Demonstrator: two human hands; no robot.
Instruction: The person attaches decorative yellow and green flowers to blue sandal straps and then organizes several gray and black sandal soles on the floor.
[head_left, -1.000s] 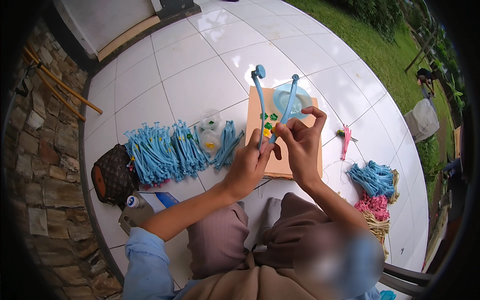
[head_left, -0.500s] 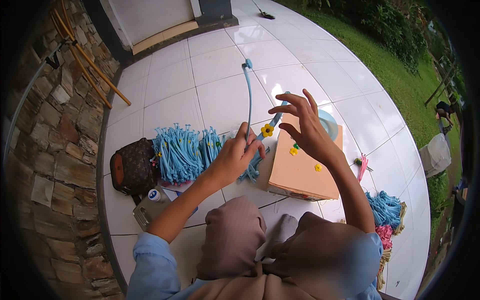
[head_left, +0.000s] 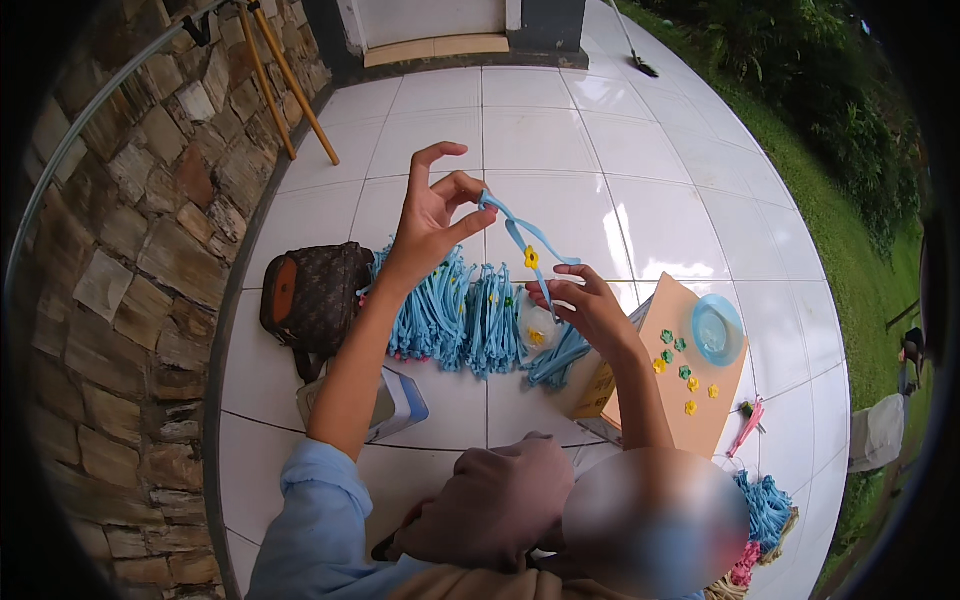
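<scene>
A thin light-blue strap (head_left: 511, 224) with a yellow flower (head_left: 531, 257) on it is held up in front of me. My left hand (head_left: 425, 225) pinches its upper end between thumb and fingertips, the index finger raised clear. Lower down, my right hand (head_left: 592, 310) has its fingers closed about the strap's lower part. Another stretch of the strap hangs loose toward the right. Beneath my hands, thick bundles of similar blue straps (head_left: 425, 312) lie on the floor. Loose yellow flowers (head_left: 690, 408) and green flowers (head_left: 684, 371) rest on a cardboard box (head_left: 715, 435).
A light-blue bowl (head_left: 717, 330) stands on the box. Left of the bundles are a dark brown bag (head_left: 318, 300) and a metal tin (head_left: 395, 408). Pink strips (head_left: 747, 430) lie right of the box, with more blue bundles (head_left: 764, 510) nearer me. A stone wall (head_left: 130, 330) borders the left.
My left hand has moved up and now pinches the strap's end. My right hand has come down from above to the strap's lower part. The view has shifted, showing more flowers on the box.
</scene>
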